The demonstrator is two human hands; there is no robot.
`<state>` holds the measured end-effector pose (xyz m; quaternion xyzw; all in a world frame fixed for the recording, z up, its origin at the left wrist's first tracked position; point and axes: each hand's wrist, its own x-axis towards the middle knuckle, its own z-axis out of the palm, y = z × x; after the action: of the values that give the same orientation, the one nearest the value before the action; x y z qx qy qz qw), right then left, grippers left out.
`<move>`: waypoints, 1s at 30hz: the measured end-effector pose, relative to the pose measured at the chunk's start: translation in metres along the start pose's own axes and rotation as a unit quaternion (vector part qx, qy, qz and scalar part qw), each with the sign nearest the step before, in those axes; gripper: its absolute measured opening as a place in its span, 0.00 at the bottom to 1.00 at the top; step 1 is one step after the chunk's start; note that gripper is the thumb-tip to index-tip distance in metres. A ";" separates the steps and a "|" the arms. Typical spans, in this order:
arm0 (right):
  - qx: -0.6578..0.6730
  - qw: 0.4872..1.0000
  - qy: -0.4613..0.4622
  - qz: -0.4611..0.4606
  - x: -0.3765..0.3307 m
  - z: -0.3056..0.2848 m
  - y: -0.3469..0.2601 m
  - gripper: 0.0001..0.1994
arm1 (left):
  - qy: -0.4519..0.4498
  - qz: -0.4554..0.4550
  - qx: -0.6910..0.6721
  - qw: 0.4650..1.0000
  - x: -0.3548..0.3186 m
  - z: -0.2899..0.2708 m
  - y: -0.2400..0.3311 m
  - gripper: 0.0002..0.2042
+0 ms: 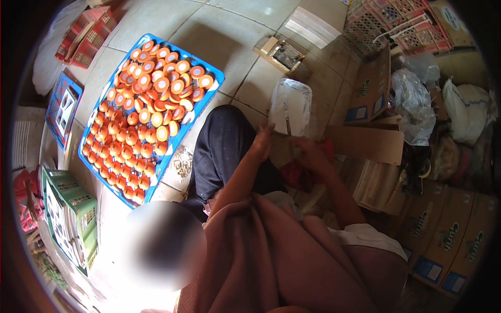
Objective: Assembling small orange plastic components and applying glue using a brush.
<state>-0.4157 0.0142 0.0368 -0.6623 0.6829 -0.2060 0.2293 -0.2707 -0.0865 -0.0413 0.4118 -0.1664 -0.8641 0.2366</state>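
pale floor tiles [229, 31] run under everything, crowded with crates and cartons. at far left a green slatted plastic crate [70, 208] stands on edge, what it holds unclear. beside it the blue plastic tray [215, 73] lies flat, packed with small round orange-and-white caps [151, 109], stacked at the top end and a single layer below. toward the middle, the left hand [262, 143] reaches to the near edge of a clear, crinkled plastic bag [290, 104] lying on the floor beyond the dark-trousered knee; i cannot tell whether it grips. the film looks light, limp and slippery, best pinched at its rim. the right hand [312, 154] sits apart, curled over something red, its grip hidden. brown cardboard cartons [449, 235] line the right side, closed.
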 end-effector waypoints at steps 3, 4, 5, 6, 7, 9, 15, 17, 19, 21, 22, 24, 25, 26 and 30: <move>-0.062 0.994 0.057 -0.075 0.014 0.009 -0.031 0.16 | -0.067 0.017 -0.004 0.998 -0.001 -0.004 0.005 0.36; -0.099 0.985 0.102 -0.098 0.020 0.006 -0.038 0.16 | -0.100 0.012 -0.037 0.994 -0.004 -0.004 0.007 0.36; -0.099 0.985 0.106 -0.096 0.024 0.001 -0.045 0.16 | -0.140 0.032 -0.026 0.989 -0.006 -0.005 0.008 0.36; -0.103 0.980 0.136 -0.097 0.026 -0.005 -0.050 0.14 | -0.092 0.031 -0.043 0.994 -0.011 -0.006 0.009 0.35; -0.112 0.977 0.153 -0.095 0.029 -0.008 -0.055 0.13 | -0.049 0.036 -0.067 0.996 -0.015 -0.006 0.010 0.35; -0.095 0.974 0.178 -0.102 0.038 -0.004 -0.062 0.13 | -0.063 0.042 -0.080 0.994 -0.021 -0.004 0.013 0.34; -0.022 0.992 0.110 -0.063 0.041 0.035 -0.059 0.09 | -0.122 0.069 -0.120 0.983 -0.058 -0.010 0.030 0.33; 0.043 0.991 0.116 -0.052 0.032 0.026 -0.047 0.08 | -0.145 0.145 -0.092 0.975 -0.087 -0.023 0.032 0.31; 0.086 0.988 0.108 0.066 0.018 -0.001 -0.026 0.07 | -0.148 0.198 -0.052 0.967 -0.119 -0.041 0.035 0.31; 0.043 0.981 0.168 0.091 0.012 -0.031 -0.005 0.05 | -0.160 0.216 -0.032 0.963 -0.139 -0.059 0.039 0.31; 0.018 0.972 0.209 0.110 0.008 -0.046 0.004 0.04 | -0.158 0.218 -0.028 0.963 -0.146 -0.067 0.040 0.31; -0.029 0.950 0.286 0.125 -0.002 -0.074 0.020 0.03 | -0.164 0.218 -0.025 0.962 -0.156 -0.086 0.042 0.31; -0.054 0.936 0.318 0.140 -0.007 -0.089 0.027 0.04 | -0.146 0.199 -0.016 0.969 -0.159 -0.094 0.042 0.30; -0.068 0.923 0.355 0.133 -0.014 -0.106 0.032 0.04 | -0.133 0.184 -0.003 0.974 -0.162 -0.103 0.042 0.30; -0.174 0.832 0.508 0.141 -0.038 -0.181 0.046 0.09 | -0.093 0.148 -0.057 0.983 -0.167 -0.132 0.035 0.27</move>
<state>-0.5587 0.0495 0.1581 -0.3895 0.8139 -0.3568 -0.2422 -0.0649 -0.0363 0.0012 0.2861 -0.1977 -0.8624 0.3680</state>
